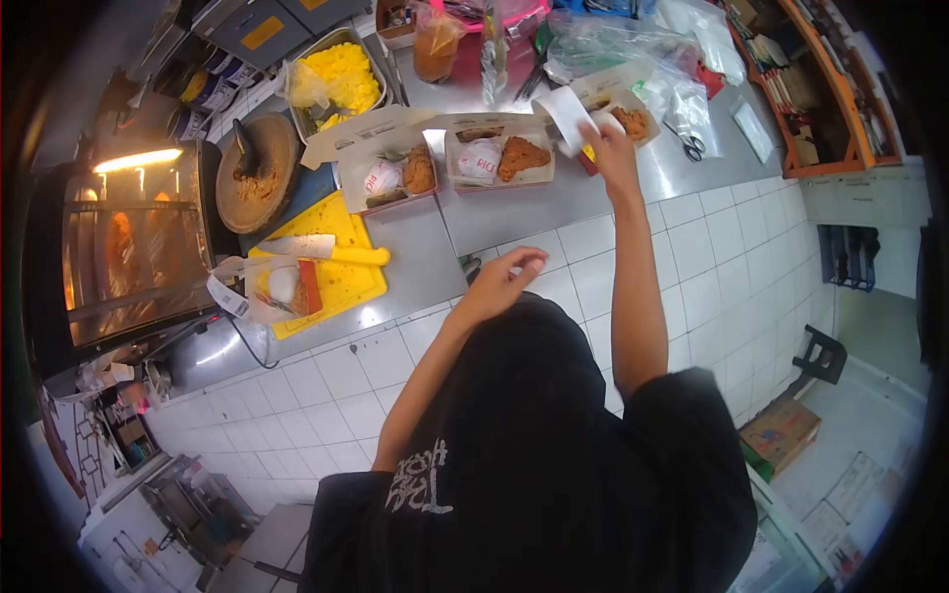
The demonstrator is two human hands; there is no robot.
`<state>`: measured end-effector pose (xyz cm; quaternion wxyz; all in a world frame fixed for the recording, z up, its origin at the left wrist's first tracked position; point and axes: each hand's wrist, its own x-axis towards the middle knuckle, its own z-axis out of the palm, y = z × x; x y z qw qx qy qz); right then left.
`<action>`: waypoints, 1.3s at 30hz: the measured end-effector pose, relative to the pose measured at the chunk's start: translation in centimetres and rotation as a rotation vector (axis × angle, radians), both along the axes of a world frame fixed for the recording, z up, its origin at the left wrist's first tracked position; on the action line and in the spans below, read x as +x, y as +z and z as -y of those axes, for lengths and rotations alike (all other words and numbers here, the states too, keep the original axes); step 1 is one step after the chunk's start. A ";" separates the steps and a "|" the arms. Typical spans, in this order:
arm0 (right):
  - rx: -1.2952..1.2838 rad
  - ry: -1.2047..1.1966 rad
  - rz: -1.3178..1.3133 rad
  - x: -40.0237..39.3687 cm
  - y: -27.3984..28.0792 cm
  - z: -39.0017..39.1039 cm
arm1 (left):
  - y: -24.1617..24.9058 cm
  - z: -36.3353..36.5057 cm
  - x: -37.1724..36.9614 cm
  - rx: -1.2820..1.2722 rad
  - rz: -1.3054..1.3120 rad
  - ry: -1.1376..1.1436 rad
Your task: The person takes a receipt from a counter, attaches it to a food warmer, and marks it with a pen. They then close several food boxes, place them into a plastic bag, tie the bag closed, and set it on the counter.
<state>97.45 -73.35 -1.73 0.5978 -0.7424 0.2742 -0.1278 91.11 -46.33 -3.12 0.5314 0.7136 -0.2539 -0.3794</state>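
My right hand (608, 148) reaches over the right-hand meal box (643, 87), its fingers closed on a curled white sheet (565, 117) at the box's left side. Fried chicken (631, 123) shows in that box, partly behind my fingers. My left hand (509, 282) hovers before the counter edge with loosely bent fingers and holds nothing. Just behind it, the middle meal box (504, 185) stands with its lid up, holding fried chicken (524, 156) and a white printed wrapped bundle (479, 161). To its left, another lidded box (390, 203) has similar contents.
A fourth box (308, 287) stands on the yellow cutting board (346, 227) beside a yellow-handled knife (358, 255). Leftward are a stone mortar (280, 188) and a lit glass-fronted warmer (133, 257). Scissors (692, 144) and plastic bags (623, 44) lie at the right.
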 end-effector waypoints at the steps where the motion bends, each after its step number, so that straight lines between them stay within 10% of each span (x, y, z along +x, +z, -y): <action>1: 0.090 -0.066 -0.063 -2.1 -0.1 -1.5 | -0.2 -0.5 0.7 -0.016 -0.053 0.075; 9: 0.492 0.088 -0.441 -17.1 -2.3 -11.1 | -4.0 4.4 3.4 -0.304 -0.371 0.108; 18: -0.009 0.701 -0.474 -16.3 -1.5 -3.5 | 3.0 4.7 7.3 -0.704 -0.514 0.603; 23: 0.071 0.694 -0.356 -12.2 -4.1 6.1 | 1.0 10.7 6.2 -0.225 -0.428 0.437; 27: 0.568 0.199 -0.427 -5.9 -7.3 12.4 | -7.4 17.9 3.4 -0.030 -0.604 0.446; 39: 0.754 0.186 -0.363 -0.5 -6.1 13.0 | -8.4 22.1 3.1 0.054 -0.765 0.880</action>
